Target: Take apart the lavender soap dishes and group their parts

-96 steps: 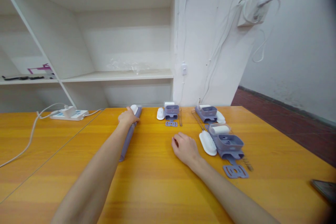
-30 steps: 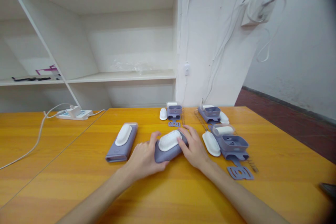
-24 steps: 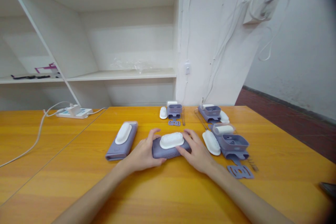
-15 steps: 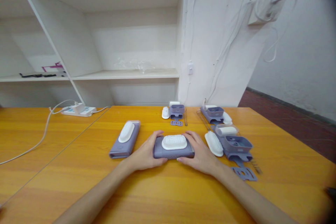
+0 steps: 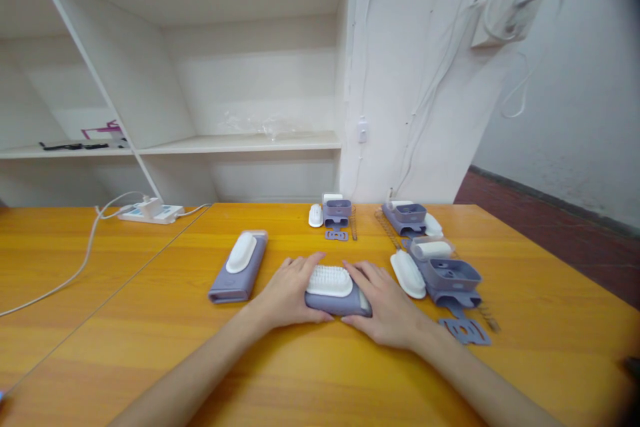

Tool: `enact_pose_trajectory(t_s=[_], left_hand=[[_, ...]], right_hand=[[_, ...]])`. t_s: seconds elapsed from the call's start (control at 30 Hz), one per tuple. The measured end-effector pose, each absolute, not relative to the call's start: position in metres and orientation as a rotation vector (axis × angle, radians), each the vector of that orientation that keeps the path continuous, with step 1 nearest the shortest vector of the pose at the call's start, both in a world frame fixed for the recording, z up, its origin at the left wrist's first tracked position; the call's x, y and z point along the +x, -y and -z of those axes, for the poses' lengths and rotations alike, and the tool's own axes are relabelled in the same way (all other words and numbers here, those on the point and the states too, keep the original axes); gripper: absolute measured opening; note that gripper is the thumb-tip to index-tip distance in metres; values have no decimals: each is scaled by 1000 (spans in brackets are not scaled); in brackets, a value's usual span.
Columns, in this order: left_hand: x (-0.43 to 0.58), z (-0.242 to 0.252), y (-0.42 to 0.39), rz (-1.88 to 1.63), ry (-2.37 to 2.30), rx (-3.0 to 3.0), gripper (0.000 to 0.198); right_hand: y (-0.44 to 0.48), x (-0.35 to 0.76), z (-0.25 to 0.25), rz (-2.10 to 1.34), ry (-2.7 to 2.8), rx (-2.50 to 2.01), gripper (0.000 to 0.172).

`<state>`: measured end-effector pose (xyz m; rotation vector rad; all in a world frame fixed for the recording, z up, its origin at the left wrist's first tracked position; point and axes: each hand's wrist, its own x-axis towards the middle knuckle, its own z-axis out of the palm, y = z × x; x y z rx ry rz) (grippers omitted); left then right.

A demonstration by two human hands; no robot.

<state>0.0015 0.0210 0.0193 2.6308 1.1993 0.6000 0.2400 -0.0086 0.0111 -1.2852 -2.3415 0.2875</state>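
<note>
Both hands grip a purple-grey case (image 5: pixel 337 304) from its two ends, low over the middle of the table. My left hand (image 5: pixel 290 293) wraps its left end, thumb at the near side and fingers over the top. My right hand (image 5: pixel 390 305) closes round the right end in the same way. On top of the case sits a white oval brush (image 5: pixel 329 282), its bristles facing up. To the left lies a similar purple-grey case (image 5: pixel 246 277) bearing a white oval piece (image 5: pixel 241 252), smooth side up.
At the right lie an opened purple case (image 5: pixel 453 277), a white brush (image 5: pixel 407 273), a flat cut-out plate (image 5: pixel 465 331) and a spring (image 5: pixel 487 317). Similar parts (image 5: pixel 407 213) stand behind, with another set (image 5: pixel 337 208) at the back. A power strip (image 5: pixel 151 211) lies far left.
The held case and brush have shifted a little right and towards me, and turned slightly. My left hand now covers more of the left end; both hands stay on the case.
</note>
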Motion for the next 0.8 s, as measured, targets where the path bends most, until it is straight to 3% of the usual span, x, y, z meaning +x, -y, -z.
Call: enact_pose_trajectory(t_s=[0.1,0.27,0.37,0.43,0.6,0.8], left_hand=[[-2,-24,-20,-605,-1124,2615,104],[-5,-27,-15,-609,-1090,2530,107],[-6,-23,-14,-631,-1134,2530,105],[-10,-20,-16,-660,-1170,2532,105],[-30,-16,-18,-730,-1270,2449,108],[-38,-14,-11,-851,-1246,2346,108]], right_hand=[[11,238,-15,-213,2363,-1332,82],[10,240,-22,-469,2413,-1209,83],[7,243,-24,-383,2417,-1277,83],[4,248,-25,-298,2371,-1369,75],[-8,263,-21,-245,2019,-1346,36],[-14,244,-1,-412,1916,-1322,24]])
